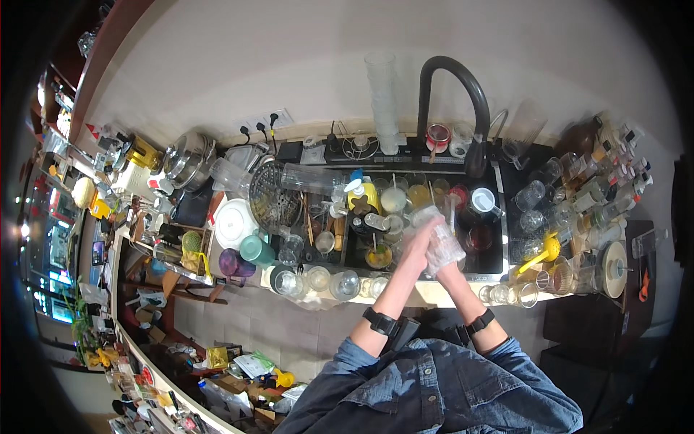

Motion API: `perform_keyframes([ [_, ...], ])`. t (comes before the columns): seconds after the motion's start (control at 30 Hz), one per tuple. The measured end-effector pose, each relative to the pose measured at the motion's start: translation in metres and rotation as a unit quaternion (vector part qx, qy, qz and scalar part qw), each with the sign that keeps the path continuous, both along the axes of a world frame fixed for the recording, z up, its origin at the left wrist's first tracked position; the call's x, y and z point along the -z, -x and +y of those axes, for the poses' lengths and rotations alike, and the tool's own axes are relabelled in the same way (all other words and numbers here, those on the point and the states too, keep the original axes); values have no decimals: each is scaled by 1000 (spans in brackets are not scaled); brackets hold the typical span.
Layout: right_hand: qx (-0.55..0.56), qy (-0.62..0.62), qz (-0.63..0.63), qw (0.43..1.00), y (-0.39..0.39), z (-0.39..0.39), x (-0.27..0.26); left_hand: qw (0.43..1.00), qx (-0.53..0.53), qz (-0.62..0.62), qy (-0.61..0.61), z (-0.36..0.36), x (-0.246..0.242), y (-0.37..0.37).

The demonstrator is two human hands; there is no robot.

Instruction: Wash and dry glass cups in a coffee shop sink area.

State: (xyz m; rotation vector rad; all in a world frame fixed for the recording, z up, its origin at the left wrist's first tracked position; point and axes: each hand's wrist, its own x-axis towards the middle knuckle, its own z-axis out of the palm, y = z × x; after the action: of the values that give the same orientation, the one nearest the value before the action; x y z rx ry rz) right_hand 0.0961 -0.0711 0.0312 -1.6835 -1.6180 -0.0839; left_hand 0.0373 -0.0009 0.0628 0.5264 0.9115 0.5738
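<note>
Above the black sink (pixel 493 255) I hold a clear, wet-looking container (pixel 447 247), tilted; I cannot tell whether it is glass or plastic. My left hand (pixel 424 241) presses along its left side. At its lower end is my right hand (pixel 445 268), with most of the fingers hidden behind it. Beneath and around my hands, the sink holds several glasses. One is a cup of yellowish liquid (pixel 419 194); another contains fruit pieces (pixel 378 255). A white cup (pixel 482 200) stands at the right, and a yellow soap bottle (pixel 361 196) at the back left.
The dark faucet (pixel 454 62) arches over the sink's back. A tall stack of clear cups (pixel 381 103) rises by the wall. Several glasses line the front edge, including a wide glass (pixel 345 285). Bottles (pixel 602 195) crowd the right, beside a yellow citrus squeezer (pixel 550 248).
</note>
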Motion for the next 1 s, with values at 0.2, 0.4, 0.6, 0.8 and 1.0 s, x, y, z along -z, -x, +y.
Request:
perform_keyframes([
  [0.2, 33, 94, 21, 995, -1, -3, -22, 949, 39, -306, 65, -20, -1, 11],
  [0.4, 31, 199, 5, 980, -4, -2, -50, 932, 113, -334, 84, -14, -9, 20],
  [0.6, 38, 100, 2, 994, -6, -13, -14, 993, 55, -46, 91, -13, -14, -2],
  [0.8, -10, 83, 161, 983, -11, -8, -10, 978, -9, -187, 93, -18, -2, -1],
  [1.0, -95, 39, 421, 901, -15, -29, -19, 982, -109, -89, 127, -1, -30, -3],
])
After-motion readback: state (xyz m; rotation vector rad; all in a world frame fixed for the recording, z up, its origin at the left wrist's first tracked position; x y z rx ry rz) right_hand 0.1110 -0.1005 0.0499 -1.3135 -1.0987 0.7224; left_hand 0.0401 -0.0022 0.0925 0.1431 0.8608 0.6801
